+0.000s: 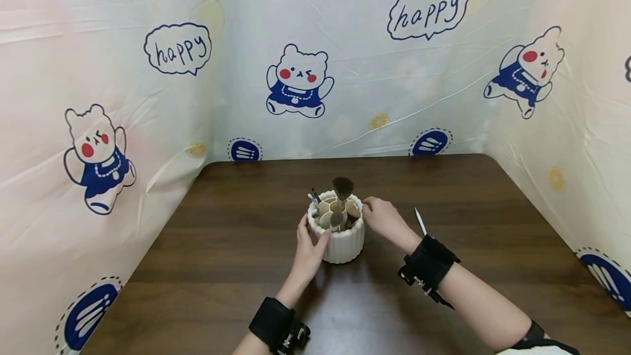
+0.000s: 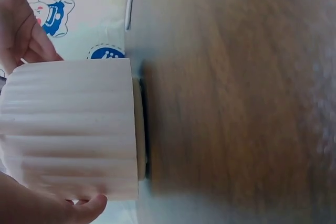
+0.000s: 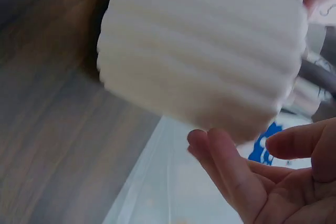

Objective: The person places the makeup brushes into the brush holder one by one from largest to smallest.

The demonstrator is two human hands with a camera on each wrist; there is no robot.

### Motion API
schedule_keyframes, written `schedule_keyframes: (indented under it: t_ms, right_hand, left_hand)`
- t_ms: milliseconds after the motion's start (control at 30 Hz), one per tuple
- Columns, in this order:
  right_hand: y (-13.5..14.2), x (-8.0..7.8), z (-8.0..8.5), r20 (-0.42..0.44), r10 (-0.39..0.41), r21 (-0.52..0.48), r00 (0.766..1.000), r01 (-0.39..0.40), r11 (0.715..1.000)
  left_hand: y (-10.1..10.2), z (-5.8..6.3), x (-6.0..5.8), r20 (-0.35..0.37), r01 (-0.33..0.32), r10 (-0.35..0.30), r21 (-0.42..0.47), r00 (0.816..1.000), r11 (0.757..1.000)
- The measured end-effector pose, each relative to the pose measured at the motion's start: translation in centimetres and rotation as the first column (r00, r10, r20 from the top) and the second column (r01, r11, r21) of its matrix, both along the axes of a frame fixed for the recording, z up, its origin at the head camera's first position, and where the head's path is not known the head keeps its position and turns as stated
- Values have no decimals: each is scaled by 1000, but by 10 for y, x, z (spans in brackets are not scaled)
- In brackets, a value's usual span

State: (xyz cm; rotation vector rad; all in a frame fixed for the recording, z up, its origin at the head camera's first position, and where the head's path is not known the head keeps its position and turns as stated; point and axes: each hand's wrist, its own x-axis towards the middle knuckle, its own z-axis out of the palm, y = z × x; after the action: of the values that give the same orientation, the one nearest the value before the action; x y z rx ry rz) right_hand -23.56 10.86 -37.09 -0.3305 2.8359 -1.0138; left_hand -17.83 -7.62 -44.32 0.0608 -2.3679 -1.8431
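Observation:
A white ribbed brush holder [image 1: 343, 246] stands upright on the table, its top divided into several round compartments. A large dark makeup brush [image 1: 343, 186] rises from it, with a smaller brush [image 1: 336, 220] nearer the front and a few slim tools [image 1: 314, 197] at the left rim. My left hand [image 1: 308, 251] grips the holder's left side, thumb at the front and fingers round the side. On the other side, my right hand [image 1: 386, 219] is at the right rim; its fingertips [image 3: 223, 139] lie against or close beside the wall, the thumb apart.
A slim white stick [image 1: 420, 221] lies on the table just right of my right hand. The dark wooden table [image 1: 236, 251] is bordered at the back and sides by a printed curtain [image 1: 355, 81]. Each wrist wears a black camera band [image 1: 430, 267].

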Motion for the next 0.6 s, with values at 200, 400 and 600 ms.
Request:
schedule_keyframes:
  t_ms: [200, 400, 600]
  right_hand:
    - [26, -19, -7, -42, -67, 66, 997, 69, 995]
    - [56, -35, -20, -25, -115, 101, 993, 117, 988]
    - [84, -41, -38, -10, -176, 136, 984, 176, 975]
  left_hand:
    - [0, -3, -1, -27, -7, 6, -27, 1000, 1000]
    - [-2, -3, 0, -6, -4, 4, -18, 1000, 1000]
    - [-2, -1, 0, -2, 14, -14, -10, 1000, 1000]
